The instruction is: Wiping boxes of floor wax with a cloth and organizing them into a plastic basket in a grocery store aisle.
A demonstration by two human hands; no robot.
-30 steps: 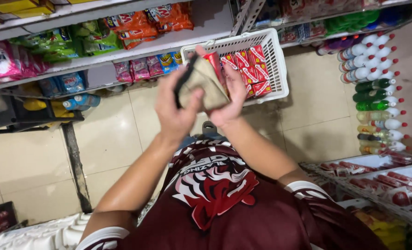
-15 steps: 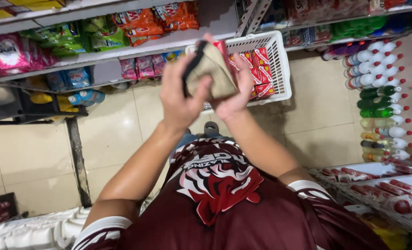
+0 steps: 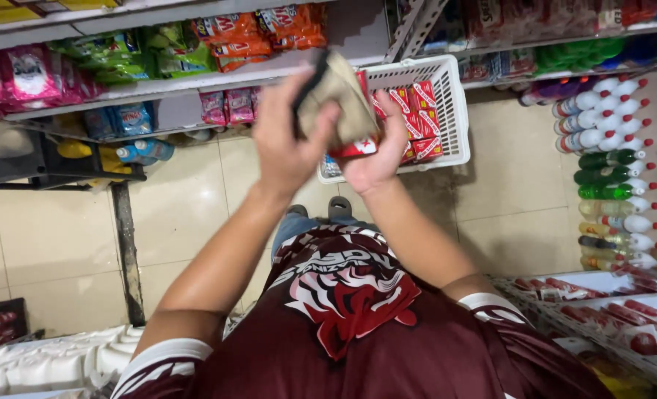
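Observation:
My left hand (image 3: 284,144) grips a beige cloth with a dark edge (image 3: 339,92) and presses it onto a small red box (image 3: 354,148). That box rests in my right hand (image 3: 378,159), which holds it from below and the right. Both hands are raised in front of my chest, above a white plastic basket (image 3: 455,103) standing on the tiled floor. Several more red boxes (image 3: 415,100) lie in the basket. The cloth covers most of the held box.
Store shelves (image 3: 195,81) on the left carry pink, green and orange packets. Rows of white and green bottles (image 3: 609,140) stand on the floor at right. Trays of red-and-white packs (image 3: 609,310) sit at lower right, white packs (image 3: 48,362) at lower left.
The cloth has slid over the red box under my left hand. Both hands stay together and sit a little higher in the view.

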